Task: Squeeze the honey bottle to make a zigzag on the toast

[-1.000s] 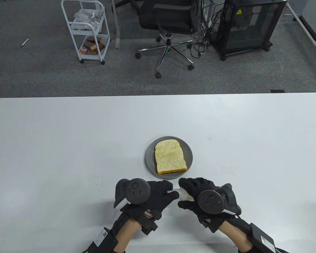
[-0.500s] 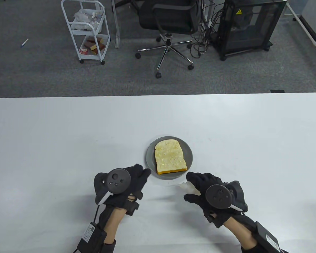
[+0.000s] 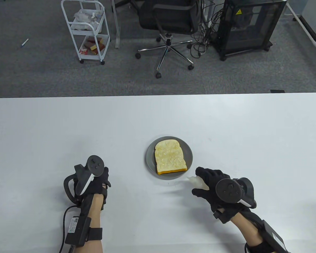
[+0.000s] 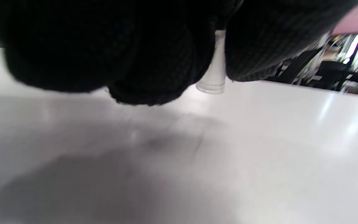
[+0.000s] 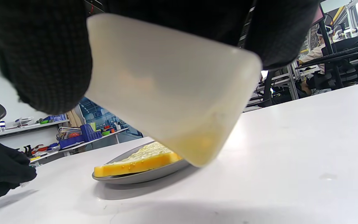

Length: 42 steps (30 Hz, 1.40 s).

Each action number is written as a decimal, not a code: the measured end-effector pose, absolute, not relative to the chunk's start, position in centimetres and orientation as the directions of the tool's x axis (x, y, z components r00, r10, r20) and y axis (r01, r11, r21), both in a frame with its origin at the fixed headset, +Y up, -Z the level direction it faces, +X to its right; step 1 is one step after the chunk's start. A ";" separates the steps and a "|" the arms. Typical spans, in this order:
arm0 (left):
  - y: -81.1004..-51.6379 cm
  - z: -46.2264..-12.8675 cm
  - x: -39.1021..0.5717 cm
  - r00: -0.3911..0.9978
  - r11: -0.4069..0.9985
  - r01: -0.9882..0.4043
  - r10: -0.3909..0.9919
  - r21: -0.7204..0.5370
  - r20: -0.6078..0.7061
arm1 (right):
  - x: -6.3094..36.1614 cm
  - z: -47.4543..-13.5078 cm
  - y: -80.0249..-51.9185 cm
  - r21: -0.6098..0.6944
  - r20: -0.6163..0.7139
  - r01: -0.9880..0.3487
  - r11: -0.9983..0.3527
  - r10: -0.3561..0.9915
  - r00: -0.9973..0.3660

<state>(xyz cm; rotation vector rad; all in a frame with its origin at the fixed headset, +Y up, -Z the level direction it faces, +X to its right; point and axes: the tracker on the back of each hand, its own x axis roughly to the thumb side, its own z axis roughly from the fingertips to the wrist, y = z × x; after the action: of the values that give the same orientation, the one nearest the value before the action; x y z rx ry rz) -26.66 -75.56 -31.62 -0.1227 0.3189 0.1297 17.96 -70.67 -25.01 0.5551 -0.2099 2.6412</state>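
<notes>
Two hands flanking plate (image 3: 150, 164) rim

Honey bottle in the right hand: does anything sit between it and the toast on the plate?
Nothing visible. The right hand holds the honey bottle just right of the grey plate; only bare table lies between it and the toast. The left hand is off to the left.

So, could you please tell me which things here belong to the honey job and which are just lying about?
Job:
- bottle, in the right hand
- clear cap, in the left hand
- toast
- plate

Lying about:
- cart
- chair
- black cabinet
- pen on the floor
</notes>
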 end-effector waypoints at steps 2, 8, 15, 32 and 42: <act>-76.0 -31.8 -26.8 0.940 0.983 -0.133 0.084 -0.128 -0.331 | 18.0 -25.0 -70.7 -0.057 0.410 -0.439 -0.897 0.380 -0.829; -76.7 -32.0 -26.3 0.941 0.977 -0.097 0.028 -0.190 -0.336 | 18.0 -25.1 -70.8 -0.050 0.405 -0.431 -0.901 0.376 -0.833; -75.6 -31.6 -25.7 0.930 0.982 -0.064 -0.005 -0.177 -0.367 | 18.0 -25.2 -70.8 -0.043 0.401 -0.431 -0.902 0.379 -0.834; -69.5 -25.6 -11.5 0.632 0.727 -0.666 0.669 -0.167 0.392 | 14.8 -23.6 -70.7 -0.006 0.509 -0.429 -0.903 0.366 -0.779; -72.3 -25.3 -8.6 0.525 0.655 -0.674 0.750 -0.342 0.404 | 13.0 -22.6 -70.9 0.018 0.546 -0.398 -0.917 0.342 -0.765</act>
<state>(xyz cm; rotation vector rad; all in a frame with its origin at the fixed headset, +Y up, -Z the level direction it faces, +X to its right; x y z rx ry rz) -8.59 -72.32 -25.30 -0.1495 -0.5554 0.8552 12.96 -70.91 -22.63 0.7854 -0.1385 2.6260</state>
